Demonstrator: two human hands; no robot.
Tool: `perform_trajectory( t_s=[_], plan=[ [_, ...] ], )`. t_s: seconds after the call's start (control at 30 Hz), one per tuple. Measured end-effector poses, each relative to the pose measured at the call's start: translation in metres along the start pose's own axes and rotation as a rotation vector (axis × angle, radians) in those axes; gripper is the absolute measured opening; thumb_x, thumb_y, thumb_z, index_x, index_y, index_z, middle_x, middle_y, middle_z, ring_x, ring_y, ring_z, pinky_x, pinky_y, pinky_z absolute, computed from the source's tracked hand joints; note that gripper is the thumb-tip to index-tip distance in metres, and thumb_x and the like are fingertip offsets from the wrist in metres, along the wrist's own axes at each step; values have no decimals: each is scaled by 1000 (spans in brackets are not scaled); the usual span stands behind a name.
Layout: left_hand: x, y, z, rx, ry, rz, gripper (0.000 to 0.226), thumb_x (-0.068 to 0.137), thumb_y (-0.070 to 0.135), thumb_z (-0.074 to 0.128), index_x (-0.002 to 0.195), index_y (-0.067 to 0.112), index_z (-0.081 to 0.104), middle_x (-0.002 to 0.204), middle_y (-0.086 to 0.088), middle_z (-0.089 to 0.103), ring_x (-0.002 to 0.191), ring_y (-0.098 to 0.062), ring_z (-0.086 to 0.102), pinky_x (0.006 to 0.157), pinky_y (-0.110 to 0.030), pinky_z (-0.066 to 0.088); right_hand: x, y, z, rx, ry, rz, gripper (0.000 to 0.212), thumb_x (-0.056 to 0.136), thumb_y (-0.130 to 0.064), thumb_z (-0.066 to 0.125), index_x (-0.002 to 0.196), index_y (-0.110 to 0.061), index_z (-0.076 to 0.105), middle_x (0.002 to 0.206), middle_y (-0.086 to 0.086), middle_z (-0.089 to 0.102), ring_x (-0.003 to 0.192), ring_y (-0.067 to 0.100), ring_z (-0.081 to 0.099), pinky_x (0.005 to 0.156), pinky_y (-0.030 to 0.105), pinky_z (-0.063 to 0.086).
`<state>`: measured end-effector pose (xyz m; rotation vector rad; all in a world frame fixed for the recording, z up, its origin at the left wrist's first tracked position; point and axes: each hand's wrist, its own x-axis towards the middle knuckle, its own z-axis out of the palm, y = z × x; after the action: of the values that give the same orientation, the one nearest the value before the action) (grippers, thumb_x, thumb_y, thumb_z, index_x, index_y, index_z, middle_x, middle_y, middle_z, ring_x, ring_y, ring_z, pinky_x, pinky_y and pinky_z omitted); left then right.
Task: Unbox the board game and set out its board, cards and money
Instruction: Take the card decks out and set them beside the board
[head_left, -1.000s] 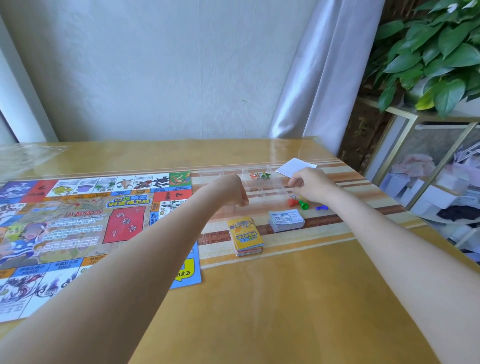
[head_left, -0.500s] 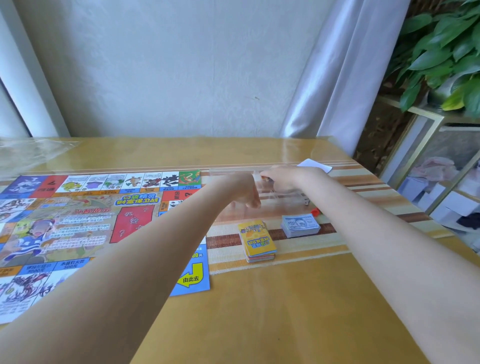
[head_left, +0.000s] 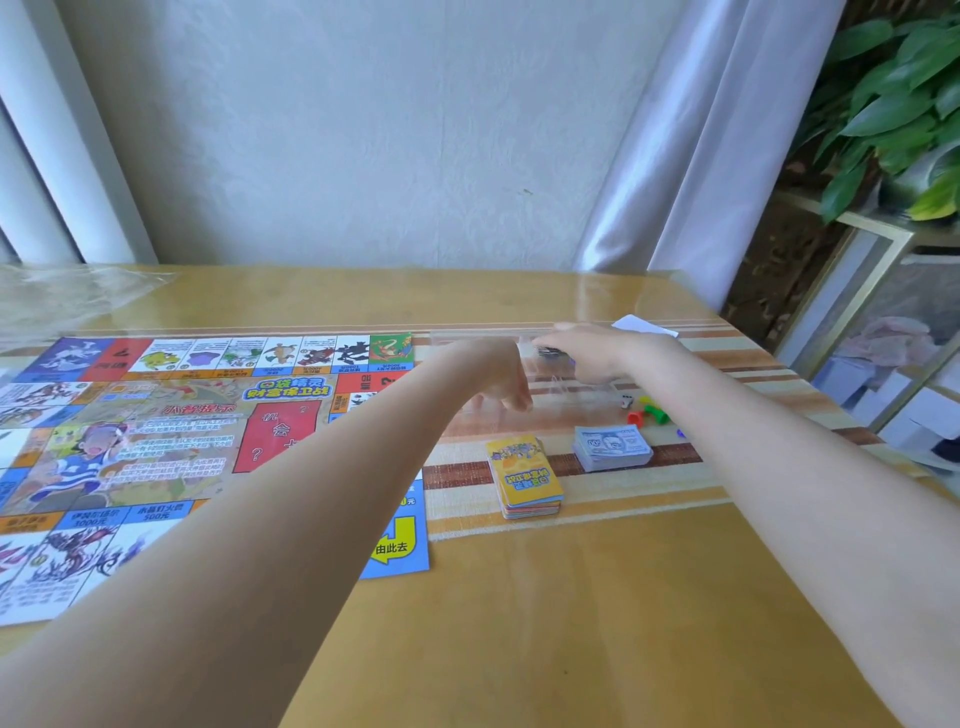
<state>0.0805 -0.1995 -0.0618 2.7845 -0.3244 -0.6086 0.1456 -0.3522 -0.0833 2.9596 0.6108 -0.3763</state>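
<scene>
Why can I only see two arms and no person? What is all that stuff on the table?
The camera sits on the person's head and looks down, so you see only their own arms reaching forward. There is just this one view. On the table lies a colourful game board, spread open. Beside it are a yellow deck of cards and a stack of blue play money. Small red and green pawns lie further back, next to a tiny die. Both hands are at a clear plastic tray from the box. The left hand curls round its near edge. The right hand reaches over it, but the picture is too blurry to tell what its fingers hold.
</scene>
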Motion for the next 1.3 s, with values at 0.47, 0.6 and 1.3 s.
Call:
perform_trajectory(
  t_s=[0.47,0.6,1.3],
  plan=[
    [-6,3,-2,30,4,-3,36,93,29,57,128,23,58,126,-4,59,111,-24,60,89,-32,48,15,1,-14,73,28,-20,20,92,-13,49,100,-3,64,87,12,60,73,21,51,71,33,41],
    [-3,2,-1,13,6,-12,37,91,29,59,127,21,58,125,-8,60,110,-26,60,87,-32,49,18,6,-15,150,98,-9,18,85,-7,59,98,0,69,101,19,68,94,31,61,82,37,47],
    [4,1,1,32,12,-9,40,91,28,58,129,16,57,126,-10,60,112,-27,59,85,-31,49,-1,19,-13,548,587,282,25,80,2,65,103,-3,71,104,17,69,94,25,60,59,19,38]
  ],
)
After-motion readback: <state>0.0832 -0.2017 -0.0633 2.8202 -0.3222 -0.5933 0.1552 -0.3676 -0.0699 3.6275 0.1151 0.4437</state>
